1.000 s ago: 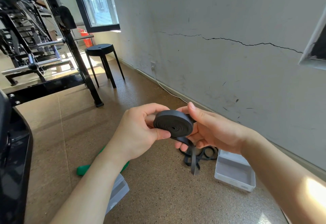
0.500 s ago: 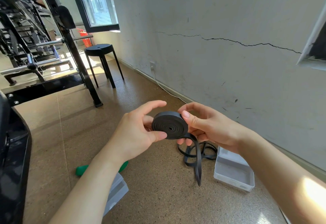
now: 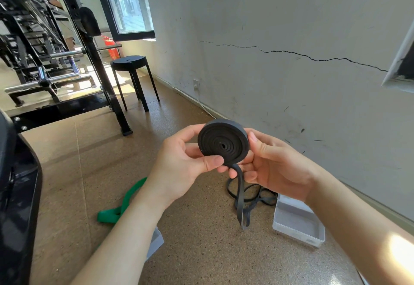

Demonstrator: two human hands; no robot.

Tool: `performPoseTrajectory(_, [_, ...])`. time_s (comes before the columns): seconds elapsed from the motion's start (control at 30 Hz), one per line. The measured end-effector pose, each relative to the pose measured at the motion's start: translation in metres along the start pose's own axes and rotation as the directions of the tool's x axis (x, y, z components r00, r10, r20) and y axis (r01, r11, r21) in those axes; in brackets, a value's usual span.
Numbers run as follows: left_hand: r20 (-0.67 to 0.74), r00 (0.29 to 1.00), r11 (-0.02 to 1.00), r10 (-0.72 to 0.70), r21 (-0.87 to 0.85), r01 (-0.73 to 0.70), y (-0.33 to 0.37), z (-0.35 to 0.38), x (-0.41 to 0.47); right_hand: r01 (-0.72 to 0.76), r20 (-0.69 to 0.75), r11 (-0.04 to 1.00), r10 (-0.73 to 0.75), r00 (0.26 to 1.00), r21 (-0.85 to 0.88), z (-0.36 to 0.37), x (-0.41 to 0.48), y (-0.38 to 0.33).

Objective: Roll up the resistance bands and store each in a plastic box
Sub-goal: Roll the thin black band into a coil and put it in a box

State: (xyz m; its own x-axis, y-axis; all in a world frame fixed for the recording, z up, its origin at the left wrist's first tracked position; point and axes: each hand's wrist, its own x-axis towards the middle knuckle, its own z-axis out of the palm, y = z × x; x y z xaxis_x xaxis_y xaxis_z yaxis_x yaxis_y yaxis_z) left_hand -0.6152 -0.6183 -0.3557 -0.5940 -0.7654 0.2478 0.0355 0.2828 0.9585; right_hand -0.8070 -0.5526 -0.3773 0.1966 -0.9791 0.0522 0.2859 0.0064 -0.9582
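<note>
Holds a tightly coiled black resistance band (image 3: 224,143) up in the air with both hands. Pinches its lower face with the left hand (image 3: 179,166), thumb in front and fingers behind. Wraps the right hand (image 3: 275,170) round the opposite rim, fingers curled underneath. Lets a loose tail (image 3: 240,199) hang from the coil toward the floor (image 3: 201,251). Below, near the wall's foot: an open clear plastic box (image 3: 298,222) beside a tangle of thin black bands (image 3: 257,195). Farther left, a green band (image 3: 121,206) and a second clear box (image 3: 154,242), partly hidden by the left forearm.
</note>
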Motion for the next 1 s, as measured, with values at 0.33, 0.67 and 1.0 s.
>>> performPoseTrajectory(0.33, [-0.015,0.999,0.918,0.043,0.394,-0.033,-0.001,-0.007,-0.001,-0.142,-0.101,0.940,0.116,0.988,-0.309,0.000,-0.002,-0.007])
performPoseTrajectory(0.67, [-0.009,0.996,0.852,0.091,0.519,-0.073,0.001,-0.011,-0.001,-0.100,-0.107,0.932,0.067,0.992,-0.348,0.007,-0.001,-0.005])
performPoseTrajectory(1.0, [-0.025,0.999,0.999,-0.028,-0.034,0.027,0.004,0.002,-0.004,0.013,0.039,1.000,-0.013,0.999,0.007,-0.001,0.001,-0.006])
